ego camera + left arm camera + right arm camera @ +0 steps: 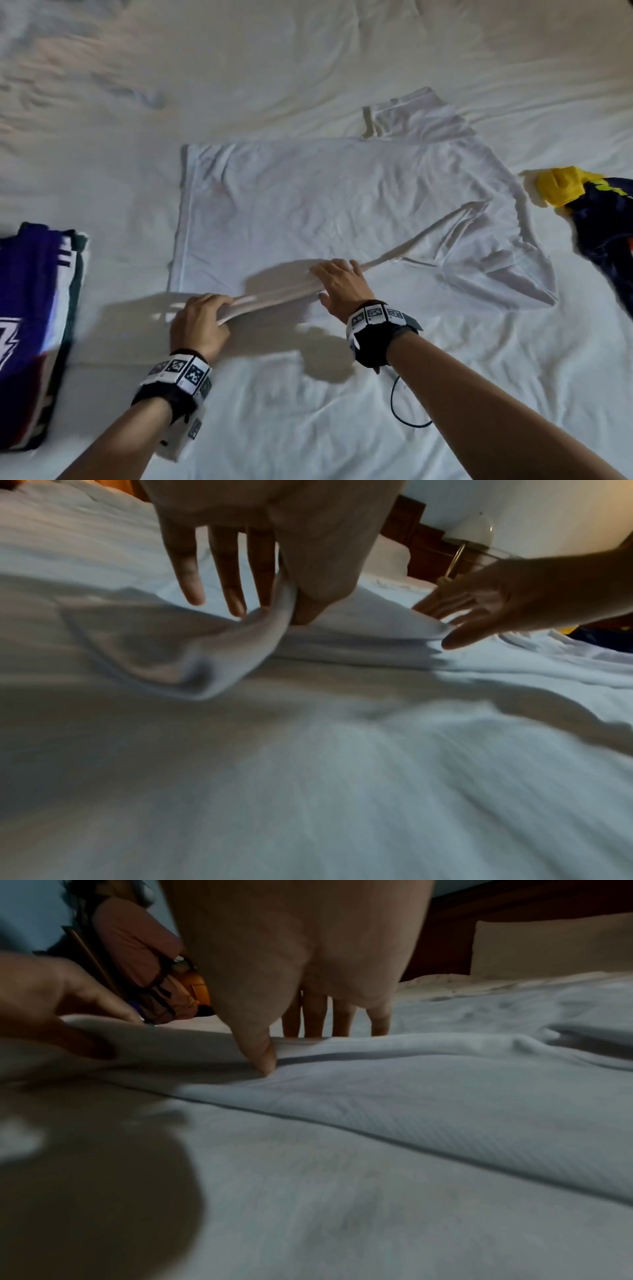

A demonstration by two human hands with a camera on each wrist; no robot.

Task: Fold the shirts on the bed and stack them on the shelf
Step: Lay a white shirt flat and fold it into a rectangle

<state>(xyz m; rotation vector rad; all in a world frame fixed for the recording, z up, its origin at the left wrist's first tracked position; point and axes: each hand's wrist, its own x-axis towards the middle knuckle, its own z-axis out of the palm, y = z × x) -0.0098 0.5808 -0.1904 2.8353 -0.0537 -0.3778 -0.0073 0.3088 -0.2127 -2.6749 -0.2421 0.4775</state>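
A white T-shirt (325,205) lies spread on the white bed sheet (308,68), collar toward the right, its near edge gathered into a long fold. My left hand (202,317) pinches that fold at its left end between thumb and fingers; the left wrist view shows the cloth (240,642) caught at the thumb. My right hand (339,279) rests on the same fold further right with straight fingers. In the right wrist view its thumb (263,1053) presses into the white T-shirt (411,1096).
A folded purple and white shirt (30,325) lies at the left edge of the bed. A dark blue and yellow garment (603,219) lies crumpled at the right. A wooden headboard (411,534) and a lamp (469,534) stand beyond the bed.
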